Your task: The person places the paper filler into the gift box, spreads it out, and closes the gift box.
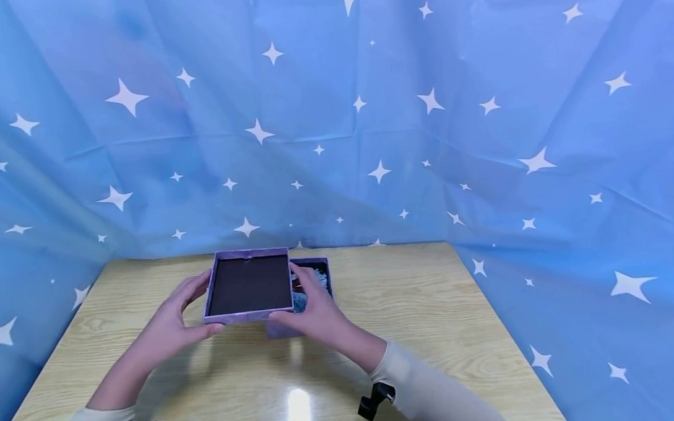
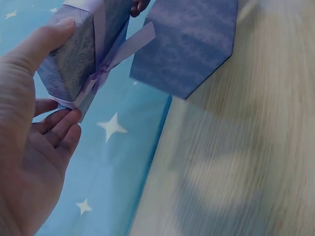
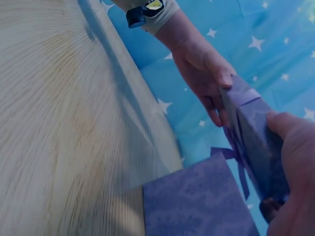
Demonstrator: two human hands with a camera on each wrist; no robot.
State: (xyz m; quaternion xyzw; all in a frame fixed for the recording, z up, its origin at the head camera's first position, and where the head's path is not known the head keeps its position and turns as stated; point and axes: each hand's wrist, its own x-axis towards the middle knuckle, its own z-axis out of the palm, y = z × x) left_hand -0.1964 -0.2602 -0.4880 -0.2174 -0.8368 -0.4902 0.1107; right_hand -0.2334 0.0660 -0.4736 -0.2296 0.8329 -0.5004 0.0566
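Note:
Both hands hold a purple patterned gift box lid (image 1: 251, 285) tilted up, its dark inside facing the head camera. My left hand (image 1: 173, 318) grips the lid's left side, thumb at the near edge and fingers beneath. At the opposite side, my right hand (image 1: 318, 307) pinches the lid the same way. A lilac ribbon (image 2: 130, 46) tied in a bow runs round the lid's outer face. Behind and partly hidden by the lid stands the matching box base (image 1: 283, 330), with blue shredded paper (image 1: 321, 278) inside.
The pale wooden table (image 1: 418, 313) carries the box near its back edge. A blue cloth (image 1: 333, 111) printed with white stars hangs behind and along the sides. Black wrist cameras sit on both of the person's sleeves (image 1: 432, 387).

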